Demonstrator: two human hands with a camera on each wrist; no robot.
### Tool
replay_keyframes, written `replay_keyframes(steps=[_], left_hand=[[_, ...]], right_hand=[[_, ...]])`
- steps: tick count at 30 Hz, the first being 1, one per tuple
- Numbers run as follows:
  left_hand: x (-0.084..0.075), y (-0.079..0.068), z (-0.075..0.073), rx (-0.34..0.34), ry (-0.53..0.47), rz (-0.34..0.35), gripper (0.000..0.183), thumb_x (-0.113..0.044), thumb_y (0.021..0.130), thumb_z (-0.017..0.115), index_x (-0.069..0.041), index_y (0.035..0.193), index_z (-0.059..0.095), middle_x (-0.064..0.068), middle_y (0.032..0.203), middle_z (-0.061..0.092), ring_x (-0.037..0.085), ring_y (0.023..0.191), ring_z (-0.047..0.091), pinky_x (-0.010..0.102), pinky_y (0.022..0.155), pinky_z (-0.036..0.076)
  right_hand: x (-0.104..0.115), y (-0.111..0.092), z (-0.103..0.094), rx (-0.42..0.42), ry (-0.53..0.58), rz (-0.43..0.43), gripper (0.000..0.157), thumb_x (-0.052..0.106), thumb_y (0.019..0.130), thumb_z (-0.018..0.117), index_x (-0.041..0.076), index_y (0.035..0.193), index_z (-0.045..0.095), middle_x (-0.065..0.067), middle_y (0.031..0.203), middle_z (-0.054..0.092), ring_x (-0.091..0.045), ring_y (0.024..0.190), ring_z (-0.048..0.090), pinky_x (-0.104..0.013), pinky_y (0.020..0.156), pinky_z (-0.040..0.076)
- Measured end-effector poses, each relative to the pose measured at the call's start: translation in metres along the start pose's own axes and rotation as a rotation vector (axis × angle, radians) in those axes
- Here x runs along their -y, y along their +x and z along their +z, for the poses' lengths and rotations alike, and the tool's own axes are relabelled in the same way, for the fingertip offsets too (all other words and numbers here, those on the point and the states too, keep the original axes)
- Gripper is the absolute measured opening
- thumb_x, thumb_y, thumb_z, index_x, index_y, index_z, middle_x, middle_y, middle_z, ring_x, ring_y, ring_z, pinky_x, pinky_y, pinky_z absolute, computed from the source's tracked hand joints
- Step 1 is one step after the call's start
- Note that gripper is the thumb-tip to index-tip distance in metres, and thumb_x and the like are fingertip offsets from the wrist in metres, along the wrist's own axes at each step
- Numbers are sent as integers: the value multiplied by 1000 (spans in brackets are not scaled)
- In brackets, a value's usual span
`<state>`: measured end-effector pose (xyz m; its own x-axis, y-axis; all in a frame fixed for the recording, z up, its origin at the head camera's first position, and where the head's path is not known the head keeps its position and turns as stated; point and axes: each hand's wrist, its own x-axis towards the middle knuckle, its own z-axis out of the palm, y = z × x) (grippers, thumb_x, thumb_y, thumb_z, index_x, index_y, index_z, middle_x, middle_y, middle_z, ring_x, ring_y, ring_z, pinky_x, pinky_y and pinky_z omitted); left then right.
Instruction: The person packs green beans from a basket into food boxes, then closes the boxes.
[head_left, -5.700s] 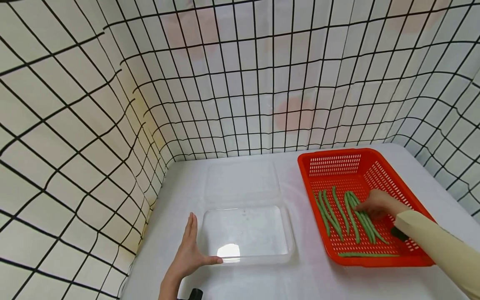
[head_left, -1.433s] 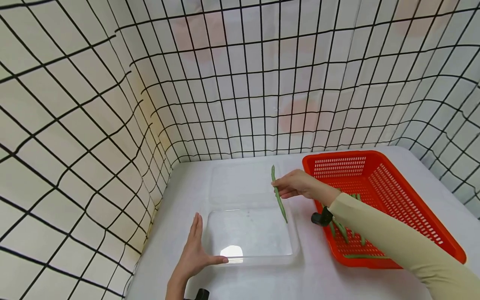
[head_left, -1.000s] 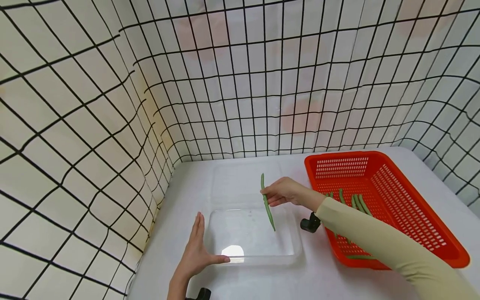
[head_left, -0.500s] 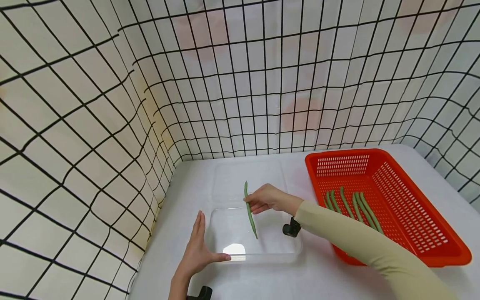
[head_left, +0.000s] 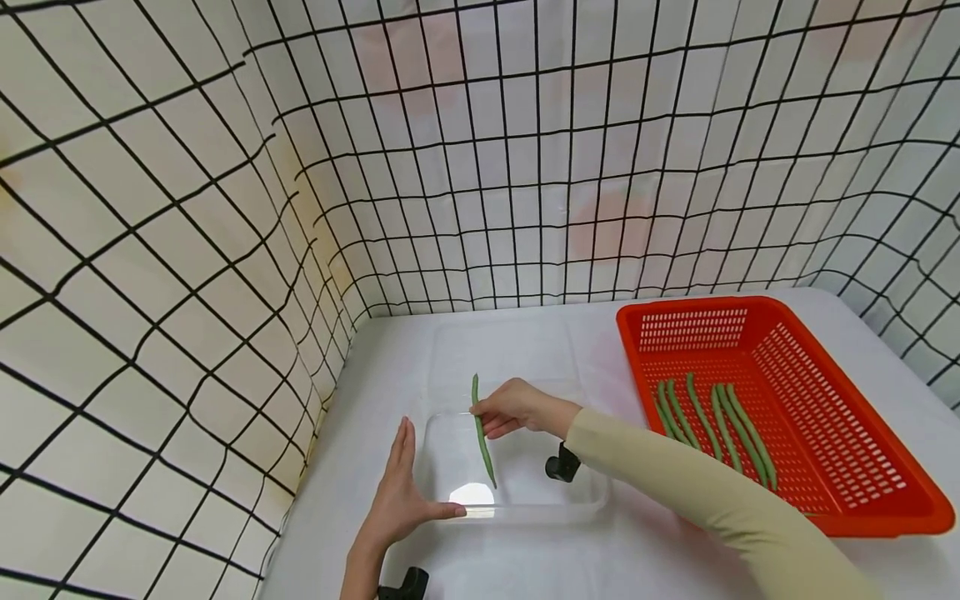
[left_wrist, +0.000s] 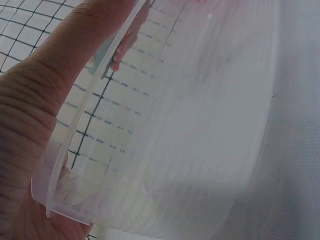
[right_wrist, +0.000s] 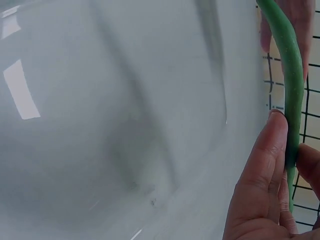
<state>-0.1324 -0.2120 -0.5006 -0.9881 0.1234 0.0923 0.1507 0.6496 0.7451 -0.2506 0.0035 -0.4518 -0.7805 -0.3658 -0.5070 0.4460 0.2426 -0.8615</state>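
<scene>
A green bean (head_left: 482,442) is pinched between the thumb and fingers of my right hand (head_left: 516,408), over the left part of a clear plastic container (head_left: 540,515). The right wrist view shows the bean (right_wrist: 292,75) close up, with the container's floor (right_wrist: 100,150) beside it. My left hand (head_left: 401,500) rests at the container's front left corner, fingers straight along the left side and thumb along the front rim. Seen from the left wrist, the thumb (left_wrist: 65,50) lies by the container's rim (left_wrist: 82,112).
A red perforated basket (head_left: 832,367) stands to the right, with several green beans (head_left: 742,433) in it; my right sleeve (head_left: 675,475) hides its near left part. Behind the container lies its clear lid (head_left: 502,346). Black grid mesh (head_left: 480,208) encloses the white table.
My right hand has taken a green bean from the red basket and carried it left over the container. The left hand has kept its place at the container's corner.
</scene>
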Motion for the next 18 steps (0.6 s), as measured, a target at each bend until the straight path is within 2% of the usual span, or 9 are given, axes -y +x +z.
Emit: replay_keyframes(steps=[6,13,18], left_hand=[[1,0,1,-6,-17,0,145,-45,46,93,-10,153,3,7,158,-1,31,141,7,56,106,23],[2,0,2,-29,-18,11,144,-44,46,94,-10,153,4,11,158,2,34,141,9,58,104,25],[2,1,1,-18,-15,-1,145,-48,46,92,-10,153,4,7,158,0,31,141,8,57,105,25]], right_hand=[[1,2,10,3,-9,-7,16,11,85,71,-5,84,68,-14,73,68,-15,57,66,-30,61,55],[1,7,16,-1,-10,3,17,11,85,71,-6,83,68,-13,71,67,-15,56,65,-31,61,56],[-2,14,22,-7,-2,8,17,9,84,71,-7,85,66,-13,69,66,-16,54,64,-32,60,56]])
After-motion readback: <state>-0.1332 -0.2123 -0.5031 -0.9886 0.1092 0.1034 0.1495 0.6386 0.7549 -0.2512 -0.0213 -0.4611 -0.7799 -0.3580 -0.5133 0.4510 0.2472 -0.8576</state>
